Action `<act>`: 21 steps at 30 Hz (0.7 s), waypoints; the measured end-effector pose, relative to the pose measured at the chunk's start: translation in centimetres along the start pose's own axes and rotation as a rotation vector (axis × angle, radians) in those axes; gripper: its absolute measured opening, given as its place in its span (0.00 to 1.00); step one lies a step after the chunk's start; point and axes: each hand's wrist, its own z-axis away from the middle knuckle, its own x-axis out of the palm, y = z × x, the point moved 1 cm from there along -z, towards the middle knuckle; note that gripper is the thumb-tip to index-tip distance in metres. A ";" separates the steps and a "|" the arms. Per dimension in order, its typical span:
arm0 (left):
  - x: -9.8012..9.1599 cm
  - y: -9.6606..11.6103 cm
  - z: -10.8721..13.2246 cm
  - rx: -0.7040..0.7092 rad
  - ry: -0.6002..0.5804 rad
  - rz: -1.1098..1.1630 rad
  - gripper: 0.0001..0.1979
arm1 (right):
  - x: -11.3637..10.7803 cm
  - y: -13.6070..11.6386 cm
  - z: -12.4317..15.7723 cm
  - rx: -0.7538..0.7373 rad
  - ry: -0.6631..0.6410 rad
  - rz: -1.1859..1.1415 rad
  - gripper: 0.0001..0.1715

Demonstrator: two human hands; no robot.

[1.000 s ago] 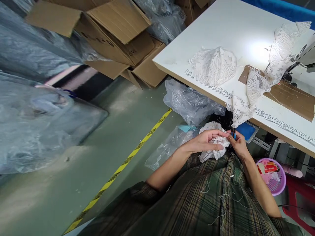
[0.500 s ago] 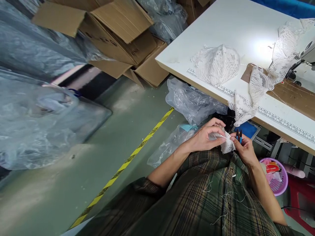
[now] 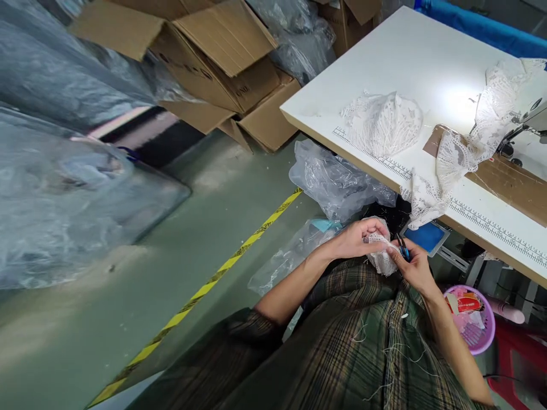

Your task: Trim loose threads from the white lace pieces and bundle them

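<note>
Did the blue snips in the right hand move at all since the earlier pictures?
Yes. Judged against the white table, the blue snips have shifted leftward in the picture and slightly away from the table's edge.

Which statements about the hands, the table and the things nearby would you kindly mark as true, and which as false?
1. The right hand holds snips. True.
2. The left hand rests flat on the table. False: it holds white lace, off the table.
3. A lace heap lies on the table. True.
4. The tape is plain red. False: it is yellow with black marks.
5. The basket is purple. True.
6. The carton is closed flat. False: its flaps stand open.
</note>
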 end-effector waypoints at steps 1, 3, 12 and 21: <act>-0.3 -0.7 0.2 -0.019 -0.035 0.015 0.24 | 0.3 0.6 -0.3 0.033 0.014 -0.028 0.26; -0.9 -2.2 0.4 -0.060 -0.097 0.025 0.30 | 0.7 1.7 -1.1 0.086 0.048 -0.079 0.30; -2.7 -6.2 -1.7 0.019 0.163 -0.437 0.26 | -0.5 4.0 -2.8 -0.008 0.409 0.193 0.29; 3.3 2.0 -3.8 0.326 0.386 -0.507 0.16 | -2.1 -1.2 0.8 -0.342 0.770 0.254 0.22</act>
